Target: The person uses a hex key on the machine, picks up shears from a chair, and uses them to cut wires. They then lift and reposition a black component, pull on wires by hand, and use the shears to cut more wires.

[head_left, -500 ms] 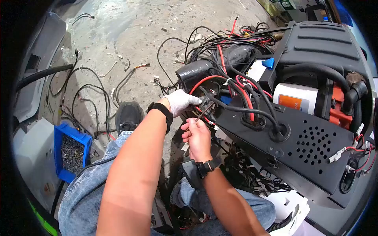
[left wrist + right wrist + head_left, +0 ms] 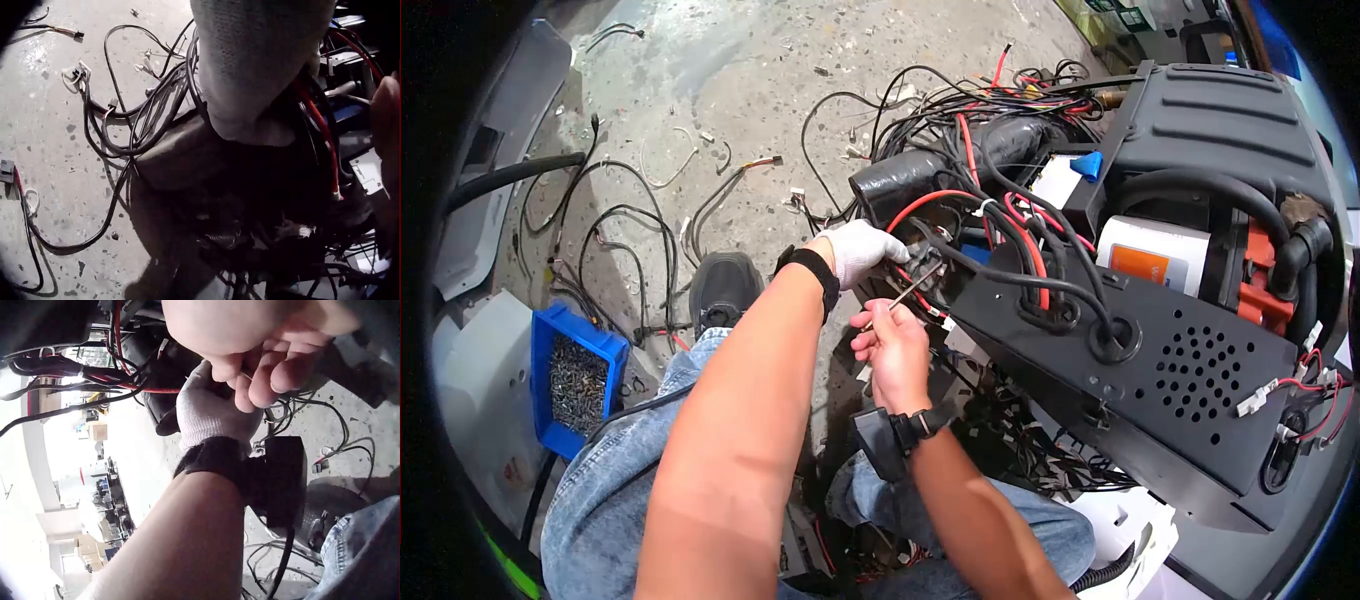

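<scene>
My left hand (image 2: 862,255), in a white knitted glove, reaches in at the near end of a black metal housing (image 2: 1040,340). Its fingertips are beside a red cable (image 2: 925,205) and dark parts; the glove and shadow hide what they hold. Bare fingers of my right hand (image 2: 895,345) pinch a thin metal rod (image 2: 910,292), perhaps a tool shaft, whose far end points into the same spot, just right of the glove. In the right wrist view, the curled right hand (image 2: 262,362) overlaps the gloved left hand (image 2: 212,409).
Beyond my hands lies a tangled cable bundle (image 2: 1000,100) by a black wrapped tube (image 2: 895,185). A blue bin (image 2: 550,420) of screws stands at left, near loose wires (image 2: 665,240) on the floor. A white cylinder with an orange label (image 2: 1152,245) sits at right.
My right hand has drawn slightly left, and more of the rod shows between fingers and dark parts. My gloved left hand has barely shifted; the head view has moved a little.
</scene>
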`<state>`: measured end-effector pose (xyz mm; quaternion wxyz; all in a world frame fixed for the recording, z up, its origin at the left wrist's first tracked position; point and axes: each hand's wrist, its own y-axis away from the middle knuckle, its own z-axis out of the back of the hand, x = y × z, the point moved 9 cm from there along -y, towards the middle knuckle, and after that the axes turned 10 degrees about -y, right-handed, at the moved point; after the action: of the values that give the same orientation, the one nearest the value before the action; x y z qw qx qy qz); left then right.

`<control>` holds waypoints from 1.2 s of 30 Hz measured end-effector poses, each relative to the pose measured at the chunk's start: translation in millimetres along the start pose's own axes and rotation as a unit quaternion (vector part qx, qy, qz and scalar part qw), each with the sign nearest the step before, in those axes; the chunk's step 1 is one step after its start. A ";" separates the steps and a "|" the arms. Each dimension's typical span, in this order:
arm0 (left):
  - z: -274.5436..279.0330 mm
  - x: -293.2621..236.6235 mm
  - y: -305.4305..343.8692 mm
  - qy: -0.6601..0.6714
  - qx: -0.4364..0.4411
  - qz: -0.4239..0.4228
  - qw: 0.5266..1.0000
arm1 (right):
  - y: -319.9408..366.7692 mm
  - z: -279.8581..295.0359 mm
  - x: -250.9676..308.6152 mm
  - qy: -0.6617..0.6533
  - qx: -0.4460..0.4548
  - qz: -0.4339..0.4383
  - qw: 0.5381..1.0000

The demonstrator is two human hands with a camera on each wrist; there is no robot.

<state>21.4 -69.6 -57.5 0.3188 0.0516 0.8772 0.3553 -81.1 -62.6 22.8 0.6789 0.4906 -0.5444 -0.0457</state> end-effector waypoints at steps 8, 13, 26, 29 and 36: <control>4.8 -31.1 23.0 -0.251 -0.049 -0.001 0.967 | -1.6 -2.7 -3.1 -0.090 0.009 -0.029 0.995; 3.1 -32.4 11.5 -0.367 -0.021 -0.083 0.926 | 1.2 -5.4 -6.3 -0.096 0.026 -0.027 0.995; -1.6 16.0 -10.8 0.058 0.057 0.014 0.997 | -1.4 -9.6 -2.3 -0.121 0.026 -0.019 0.992; -1.9 8.7 -1.6 0.035 0.039 0.016 0.999 | -3.8 -8.3 -3.1 -0.120 0.026 -0.019 0.992; -3.8 -2.7 6.8 0.031 0.040 -0.014 0.999 | 1.8 -7.4 -6.1 -0.089 0.034 -0.036 0.995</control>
<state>20.4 -67.6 -49.6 0.2943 0.0408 0.9007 0.3170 -78.7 -53.4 20.4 0.6088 0.5261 -0.5862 -0.0951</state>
